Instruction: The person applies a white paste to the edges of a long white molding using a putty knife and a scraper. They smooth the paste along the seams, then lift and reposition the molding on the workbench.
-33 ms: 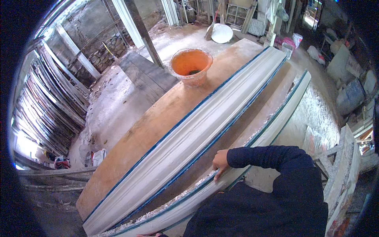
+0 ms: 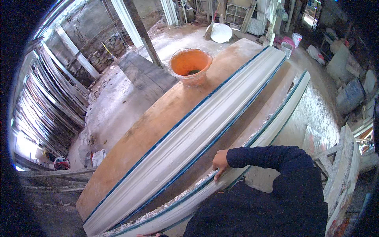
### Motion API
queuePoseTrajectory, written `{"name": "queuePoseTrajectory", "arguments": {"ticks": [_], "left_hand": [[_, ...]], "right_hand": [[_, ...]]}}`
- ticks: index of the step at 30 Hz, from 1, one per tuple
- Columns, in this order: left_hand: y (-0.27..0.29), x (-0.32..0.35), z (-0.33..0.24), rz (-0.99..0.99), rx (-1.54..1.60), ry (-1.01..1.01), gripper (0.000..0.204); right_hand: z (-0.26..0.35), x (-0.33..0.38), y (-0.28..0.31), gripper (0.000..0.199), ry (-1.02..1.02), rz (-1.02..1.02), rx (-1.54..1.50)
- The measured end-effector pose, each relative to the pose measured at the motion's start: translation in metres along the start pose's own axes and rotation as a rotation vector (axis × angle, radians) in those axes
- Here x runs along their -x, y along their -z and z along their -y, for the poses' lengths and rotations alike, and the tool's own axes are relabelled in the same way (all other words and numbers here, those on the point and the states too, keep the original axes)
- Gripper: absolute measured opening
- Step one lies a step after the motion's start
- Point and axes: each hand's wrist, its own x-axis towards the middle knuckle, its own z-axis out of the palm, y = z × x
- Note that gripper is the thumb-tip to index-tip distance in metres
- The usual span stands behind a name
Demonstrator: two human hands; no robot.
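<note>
A long white plaster moulding (image 2: 189,201) with blue-green edge strips lies tilted along the near side of the table, its upper edge rough and crumbly. My right hand (image 2: 221,164) is closed over that upper edge at about the middle of the length. At the bottom of the view, only a sliver of my left hand (image 2: 149,235) shows against the lower edge of the same piece; its grip is hidden. Beyond it, a second, wider white moulding (image 2: 189,130) with ridges and blue borders rests flat on the brown tabletop (image 2: 144,122).
An orange bucket (image 2: 190,67) with a little dark matter inside stands on the table's far side. A dark board (image 2: 144,73) lies behind it. Long strips (image 2: 51,106) lean at the left. A white round basin (image 2: 221,33) and a broom are at the back, a blue drum (image 2: 350,96) at the right.
</note>
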Motion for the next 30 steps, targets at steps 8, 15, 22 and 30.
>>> {"name": "queuePoseTrajectory", "arguments": {"ticks": [8,15,22,30], "left_hand": [[-0.013,0.002,0.013,-0.043,-0.030,0.007,0.077],[-0.008,-0.005,0.010,-0.068,-0.025,0.012,0.078],[0.016,-0.006,0.010,-0.102,-0.020,-0.009,0.079],[0.064,-0.029,0.012,-0.084,-0.031,-0.095,0.079]], "right_hand": [[0.003,0.005,0.022,0.068,0.050,-0.005,-0.001],[-0.013,-0.018,0.024,0.069,0.050,0.065,0.036],[-0.022,-0.034,0.029,0.073,0.002,0.157,0.023],[-0.026,-0.046,0.032,0.077,-0.023,0.181,0.042]]}}
